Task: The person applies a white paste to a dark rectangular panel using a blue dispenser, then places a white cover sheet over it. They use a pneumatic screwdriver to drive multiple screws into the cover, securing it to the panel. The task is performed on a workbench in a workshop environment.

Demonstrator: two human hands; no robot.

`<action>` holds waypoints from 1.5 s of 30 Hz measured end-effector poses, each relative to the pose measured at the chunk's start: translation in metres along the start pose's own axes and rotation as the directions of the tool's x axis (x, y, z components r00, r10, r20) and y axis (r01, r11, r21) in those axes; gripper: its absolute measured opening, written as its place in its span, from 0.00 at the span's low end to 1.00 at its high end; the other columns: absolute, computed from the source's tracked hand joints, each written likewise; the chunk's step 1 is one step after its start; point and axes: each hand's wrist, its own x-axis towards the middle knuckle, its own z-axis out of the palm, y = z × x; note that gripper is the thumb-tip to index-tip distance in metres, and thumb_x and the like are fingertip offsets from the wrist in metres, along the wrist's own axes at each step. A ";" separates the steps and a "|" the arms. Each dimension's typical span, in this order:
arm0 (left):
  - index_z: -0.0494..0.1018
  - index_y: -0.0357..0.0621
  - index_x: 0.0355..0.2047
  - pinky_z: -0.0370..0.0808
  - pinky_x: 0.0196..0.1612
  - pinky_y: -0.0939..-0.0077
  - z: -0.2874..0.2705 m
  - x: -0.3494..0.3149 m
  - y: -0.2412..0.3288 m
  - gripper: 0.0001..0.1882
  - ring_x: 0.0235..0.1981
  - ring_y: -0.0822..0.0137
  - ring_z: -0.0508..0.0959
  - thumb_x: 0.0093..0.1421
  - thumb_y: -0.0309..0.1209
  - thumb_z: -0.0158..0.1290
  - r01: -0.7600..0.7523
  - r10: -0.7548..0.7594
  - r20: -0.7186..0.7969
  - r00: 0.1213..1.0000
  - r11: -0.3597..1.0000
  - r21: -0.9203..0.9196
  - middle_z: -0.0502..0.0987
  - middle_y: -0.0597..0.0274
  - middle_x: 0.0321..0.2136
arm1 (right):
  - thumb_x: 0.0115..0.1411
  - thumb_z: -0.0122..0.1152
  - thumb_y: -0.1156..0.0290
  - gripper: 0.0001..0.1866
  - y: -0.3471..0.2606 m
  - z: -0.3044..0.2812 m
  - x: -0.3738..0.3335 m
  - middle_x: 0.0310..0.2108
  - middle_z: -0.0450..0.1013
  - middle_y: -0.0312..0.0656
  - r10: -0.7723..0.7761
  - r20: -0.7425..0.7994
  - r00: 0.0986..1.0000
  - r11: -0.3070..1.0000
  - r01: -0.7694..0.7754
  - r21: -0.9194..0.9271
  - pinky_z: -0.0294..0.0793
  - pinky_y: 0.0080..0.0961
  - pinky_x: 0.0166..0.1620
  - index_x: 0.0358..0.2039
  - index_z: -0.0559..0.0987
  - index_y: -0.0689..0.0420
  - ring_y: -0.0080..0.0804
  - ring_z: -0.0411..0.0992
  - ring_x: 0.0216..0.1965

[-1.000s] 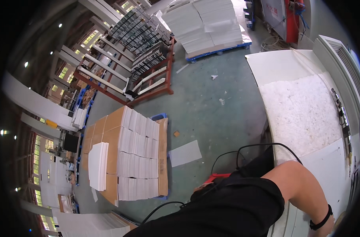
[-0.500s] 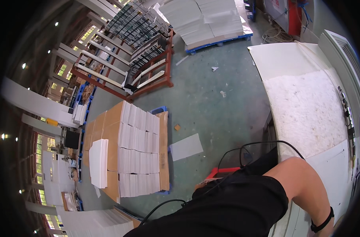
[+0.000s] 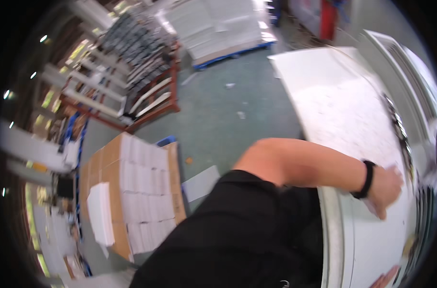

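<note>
My left arm reaches across to the right, a black band on its wrist. My left hand [image 3: 385, 188] is over the white work surface [image 3: 372, 249], with the thumb pointing down toward the near part of it. Its fingers are blurred, and I cannot tell whether they hold anything. At the lower right edge, only part of my right hand [image 3: 386, 278] shows, fingers stretched out over the same surface. Farther along the bench lies a fuzzy white sheet [image 3: 331, 110], next to a dark metal strip [image 3: 399, 127].
Left of me stands a stack of white sheets and brown cardboard [image 3: 146, 182]. Behind it is a red-brown metal rack [image 3: 153, 108]. A wrapped pallet load [image 3: 213, 29] stands at the back. A pale sheet [image 3: 200, 183] lies on the green floor. Grey framed panels [image 3: 396, 72] border the bench.
My left arm has swung up and straightened to the right, bringing the hand into view. Part of my right hand has appeared. The view has shifted, moving the surroundings leftward.
</note>
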 end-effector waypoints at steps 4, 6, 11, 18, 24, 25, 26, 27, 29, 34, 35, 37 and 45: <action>0.63 0.23 0.64 0.58 0.72 0.46 -0.043 -0.029 -0.025 0.49 0.70 0.42 0.62 0.59 0.58 0.58 0.070 -0.080 0.139 0.987 0.995 0.072 0.64 0.29 0.66 | 0.72 0.41 0.72 0.30 -0.063 -0.020 0.038 0.76 0.51 0.53 0.109 0.096 0.989 0.994 -0.109 -0.011 0.41 0.38 0.77 0.74 0.57 0.63 0.48 0.45 0.78; 0.59 0.22 0.67 0.57 0.73 0.49 -0.039 -0.016 -0.029 0.52 0.72 0.42 0.59 0.62 0.61 0.56 0.004 -0.033 0.177 0.984 0.986 0.166 0.59 0.30 0.69 | 0.72 0.42 0.70 0.31 -0.061 -0.028 0.028 0.76 0.50 0.54 0.140 0.108 0.984 0.990 -0.137 -0.036 0.42 0.39 0.77 0.74 0.56 0.63 0.50 0.45 0.78; 0.55 0.23 0.69 0.53 0.75 0.51 -0.037 0.005 -0.022 0.57 0.74 0.44 0.55 0.63 0.68 0.51 -0.055 -0.007 0.265 0.964 0.972 0.226 0.56 0.32 0.71 | 0.73 0.44 0.64 0.33 -0.050 -0.032 0.014 0.76 0.50 0.55 0.153 0.069 0.986 0.988 -0.150 -0.039 0.43 0.40 0.76 0.74 0.55 0.62 0.52 0.44 0.78; 0.54 0.26 0.70 0.51 0.76 0.53 -0.031 -0.011 -0.028 0.60 0.75 0.46 0.52 0.61 0.73 0.47 -0.038 -0.023 0.252 0.967 0.972 0.234 0.54 0.34 0.72 | 0.70 0.55 0.50 0.41 -0.104 -0.052 -0.014 0.76 0.47 0.56 0.156 0.260 0.953 0.984 -0.129 -0.119 0.42 0.48 0.76 0.75 0.56 0.61 0.54 0.45 0.77; 0.54 0.30 0.71 0.51 0.76 0.53 -0.066 -0.060 -0.036 0.62 0.75 0.41 0.51 0.56 0.73 0.51 -0.111 0.061 0.345 0.937 0.986 0.128 0.53 0.36 0.72 | 0.57 0.72 0.54 0.49 -0.122 -0.067 -0.035 0.77 0.48 0.54 0.190 0.315 0.930 0.981 -0.195 -0.016 0.48 0.44 0.76 0.73 0.60 0.59 0.54 0.46 0.77; 0.54 0.33 0.72 0.52 0.76 0.53 -0.069 -0.071 -0.040 0.64 0.75 0.40 0.51 0.52 0.74 0.53 -0.109 0.073 0.342 0.937 0.990 0.086 0.53 0.37 0.73 | 0.54 0.74 0.53 0.51 -0.122 -0.069 -0.034 0.77 0.48 0.54 0.196 0.332 0.923 0.980 -0.200 -0.020 0.49 0.43 0.76 0.73 0.60 0.59 0.54 0.46 0.77; 0.54 0.34 0.72 0.52 0.76 0.53 -0.071 -0.077 -0.043 0.63 0.75 0.40 0.51 0.51 0.74 0.53 -0.096 0.064 0.353 0.933 0.993 0.072 0.53 0.37 0.73 | 0.52 0.75 0.53 0.53 -0.122 -0.071 -0.032 0.76 0.49 0.54 0.201 0.350 0.915 0.978 -0.205 -0.024 0.50 0.43 0.75 0.73 0.60 0.59 0.54 0.47 0.77; 0.54 0.35 0.72 0.53 0.76 0.53 -0.074 -0.082 -0.046 0.63 0.75 0.41 0.52 0.51 0.74 0.53 -0.083 0.055 0.366 0.929 0.995 0.059 0.53 0.38 0.73 | 0.49 0.77 0.52 0.55 -0.122 -0.072 -0.030 0.76 0.49 0.54 0.205 0.367 0.907 0.977 -0.211 -0.027 0.51 0.42 0.75 0.73 0.60 0.60 0.54 0.47 0.77; 0.54 0.37 0.73 0.53 0.76 0.53 -0.073 -0.079 -0.041 0.60 0.75 0.42 0.52 0.53 0.69 0.56 -0.073 0.045 0.379 0.924 0.995 0.060 0.54 0.41 0.73 | 0.46 0.76 0.48 0.57 -0.122 -0.078 -0.030 0.76 0.50 0.54 0.185 0.374 0.909 0.983 -0.174 -0.061 0.54 0.42 0.74 0.73 0.61 0.58 0.54 0.49 0.76; 0.53 0.36 0.73 0.50 0.77 0.51 -0.084 -0.072 -0.014 0.60 0.76 0.46 0.50 0.49 0.55 0.67 -0.059 -0.051 0.432 0.900 0.970 0.236 0.53 0.45 0.74 | 0.41 0.74 0.43 0.59 -0.125 -0.078 -0.020 0.75 0.54 0.53 0.191 0.374 0.907 0.981 -0.165 -0.101 0.60 0.42 0.72 0.72 0.63 0.54 0.55 0.53 0.74; 0.53 0.35 0.73 0.49 0.77 0.51 -0.086 -0.065 -0.010 0.60 0.76 0.46 0.49 0.48 0.55 0.68 -0.090 -0.046 0.456 0.889 0.958 0.272 0.53 0.45 0.74 | 0.41 0.74 0.44 0.59 -0.127 -0.080 -0.020 0.74 0.55 0.52 0.204 0.372 0.905 0.978 -0.175 -0.110 0.61 0.43 0.72 0.72 0.63 0.53 0.55 0.54 0.74; 0.53 0.34 0.72 0.47 0.77 0.50 -0.081 -0.053 -0.011 0.61 0.76 0.47 0.49 0.46 0.53 0.70 -0.122 -0.020 0.472 0.881 0.956 0.268 0.53 0.44 0.74 | 0.40 0.75 0.44 0.59 -0.126 -0.079 -0.019 0.74 0.56 0.51 0.235 0.363 0.901 0.972 -0.212 -0.103 0.62 0.42 0.71 0.72 0.64 0.50 0.54 0.56 0.73; 0.56 0.30 0.70 0.54 0.75 0.47 -0.051 -0.012 0.036 0.59 0.74 0.41 0.54 0.47 0.54 0.70 -0.301 0.207 0.478 0.854 0.945 0.129 0.56 0.37 0.72 | 0.40 0.73 0.39 0.60 -0.146 -0.067 0.029 0.73 0.57 0.52 0.139 0.385 0.912 0.968 -0.043 -0.246 0.58 0.46 0.73 0.73 0.63 0.48 0.54 0.56 0.73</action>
